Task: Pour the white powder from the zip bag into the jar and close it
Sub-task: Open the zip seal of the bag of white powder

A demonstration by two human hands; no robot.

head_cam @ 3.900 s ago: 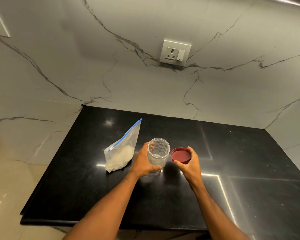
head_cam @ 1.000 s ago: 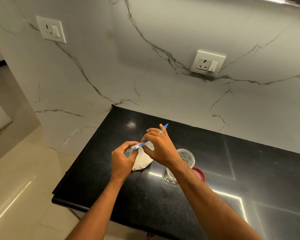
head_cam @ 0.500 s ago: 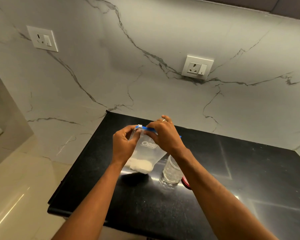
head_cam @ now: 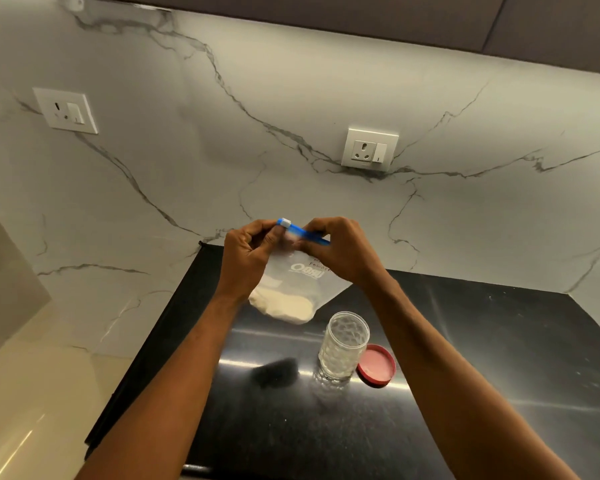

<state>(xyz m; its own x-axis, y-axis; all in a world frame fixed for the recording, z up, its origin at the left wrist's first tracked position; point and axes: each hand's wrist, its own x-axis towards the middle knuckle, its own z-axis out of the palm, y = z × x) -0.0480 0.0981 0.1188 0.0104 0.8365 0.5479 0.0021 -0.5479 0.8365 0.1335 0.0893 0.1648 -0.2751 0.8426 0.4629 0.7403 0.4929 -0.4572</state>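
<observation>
A clear zip bag (head_cam: 298, 278) with a blue zip strip hangs upright in the air above the black counter, white powder (head_cam: 284, 306) settled in its bottom. My left hand (head_cam: 246, 254) pinches the bag's top left corner by the white slider. My right hand (head_cam: 336, 252) pinches the top edge further right. Below and to the right, the clear dimpled jar (head_cam: 343, 346) stands open and empty on the counter. Its red lid (head_cam: 377, 364) lies flat just right of the jar, touching it.
The black counter (head_cam: 465, 393) ends at a left edge above a cream floor (head_cam: 32, 393). A marble wall behind carries two white sockets (head_cam: 369, 148) (head_cam: 66, 110). Dark cabinets run along the top.
Both hands have lifted the bag higher off the counter and hold it upright by the zip. The camera has tilted up. Jar and lid have stayed in place.
</observation>
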